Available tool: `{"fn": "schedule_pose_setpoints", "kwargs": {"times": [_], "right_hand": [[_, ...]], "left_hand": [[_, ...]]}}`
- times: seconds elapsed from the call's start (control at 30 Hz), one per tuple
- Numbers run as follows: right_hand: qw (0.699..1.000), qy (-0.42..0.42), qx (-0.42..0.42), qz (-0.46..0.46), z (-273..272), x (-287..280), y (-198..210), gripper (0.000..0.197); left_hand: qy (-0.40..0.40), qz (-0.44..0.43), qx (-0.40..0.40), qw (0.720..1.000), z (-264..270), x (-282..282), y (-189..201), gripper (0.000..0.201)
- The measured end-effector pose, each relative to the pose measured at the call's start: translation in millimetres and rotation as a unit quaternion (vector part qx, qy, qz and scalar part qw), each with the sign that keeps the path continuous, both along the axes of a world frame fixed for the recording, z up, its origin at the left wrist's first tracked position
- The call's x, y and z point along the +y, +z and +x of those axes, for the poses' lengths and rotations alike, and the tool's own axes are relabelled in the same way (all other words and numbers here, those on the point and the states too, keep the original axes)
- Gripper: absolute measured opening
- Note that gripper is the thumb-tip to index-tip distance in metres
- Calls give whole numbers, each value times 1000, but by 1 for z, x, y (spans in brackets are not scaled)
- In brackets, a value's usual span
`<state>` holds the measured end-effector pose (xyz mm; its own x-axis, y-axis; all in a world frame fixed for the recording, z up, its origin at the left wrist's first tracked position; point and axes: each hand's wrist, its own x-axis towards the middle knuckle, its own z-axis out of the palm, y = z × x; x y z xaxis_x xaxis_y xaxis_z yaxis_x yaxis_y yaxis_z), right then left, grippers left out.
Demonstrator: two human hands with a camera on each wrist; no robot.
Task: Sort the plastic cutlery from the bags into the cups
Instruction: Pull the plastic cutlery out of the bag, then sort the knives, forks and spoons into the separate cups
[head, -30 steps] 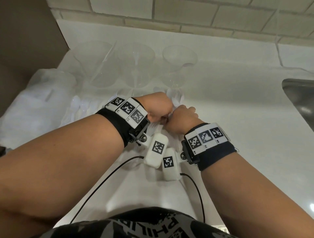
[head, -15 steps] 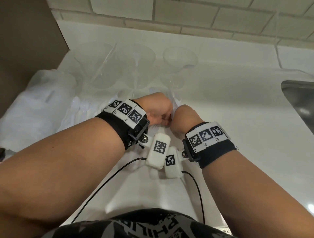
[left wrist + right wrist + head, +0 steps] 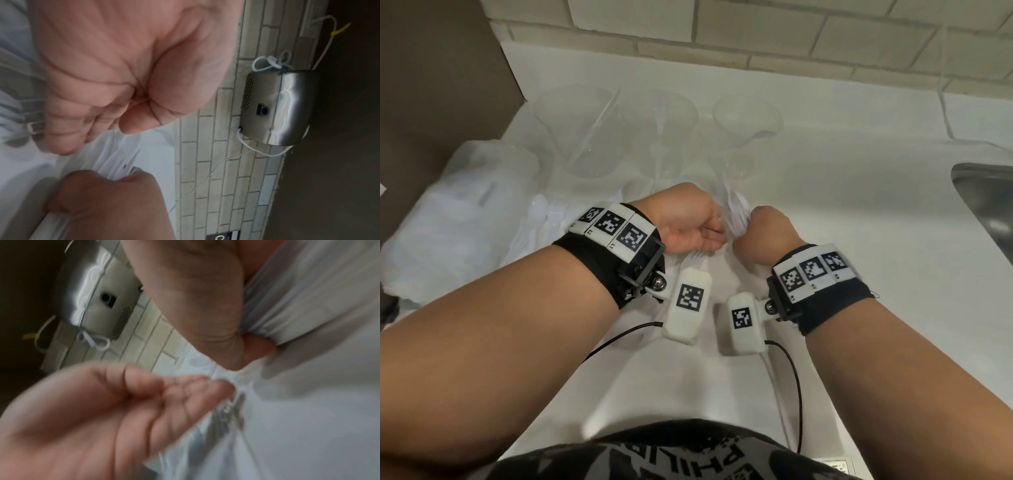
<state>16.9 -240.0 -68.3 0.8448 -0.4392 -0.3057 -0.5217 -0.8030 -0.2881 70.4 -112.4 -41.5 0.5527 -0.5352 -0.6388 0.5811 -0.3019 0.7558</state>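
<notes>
Three clear plastic cups (image 3: 577, 133), (image 3: 659, 126), (image 3: 746, 116) stand in a row at the back of the white counter (image 3: 859, 240). In front of them my left hand (image 3: 688, 226) and right hand (image 3: 767, 233) each grip a clear bag of white cutlery (image 3: 736, 212), with the plastic stretched between them. The left wrist view shows my left hand (image 3: 115, 81) curled tight and my right hand (image 3: 115, 203) clutching the bag (image 3: 115, 155). In the right wrist view my right hand (image 3: 195, 296) bunches the bag (image 3: 308, 305). My left hand (image 3: 102, 410) pinches it with its fingertips.
Loose white cutlery (image 3: 541, 219) lies on the counter left of my hands, beside a larger crumpled bag (image 3: 458, 212). A steel sink (image 3: 986, 205) sits at the right edge. A metal device (image 3: 281, 107) with white cables hangs on the tiled wall.
My hands were pressed together on the bag and have drawn apart. The right hand has shifted right, and the plastic is now pulled taut between them.
</notes>
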Motion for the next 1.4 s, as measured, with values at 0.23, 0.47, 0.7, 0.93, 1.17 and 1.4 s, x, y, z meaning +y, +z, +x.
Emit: {"fn": "schedule_pose_setpoints", "kwargs": {"times": [0.23, 0.47, 0.7, 0.93, 1.17, 1.4], "right_hand": [[967, -9, -123, 225, -11, 6, 40, 11], [935, 94, -148, 309, 8, 46, 63, 17], [906, 133, -139, 378, 37, 84, 63, 23], [857, 164, -115, 474, 56, 115, 68, 23], [790, 107, -239, 555, 80, 124, 81, 14], [706, 89, -350, 609, 99, 136, 101, 32]], "left_hand": [[182, -54, -36, 981, 8, 31, 15, 48], [422, -182, -275, 845, 26, 73, 58, 35], [387, -79, -354, 848, 43, 101, 55, 16], [266, -63, -365, 890, 46, 113, 40, 47], [351, -200, -231, 885, 43, 135, 29, 61], [187, -165, 99, 963, 33, 139, 13, 76]]}}
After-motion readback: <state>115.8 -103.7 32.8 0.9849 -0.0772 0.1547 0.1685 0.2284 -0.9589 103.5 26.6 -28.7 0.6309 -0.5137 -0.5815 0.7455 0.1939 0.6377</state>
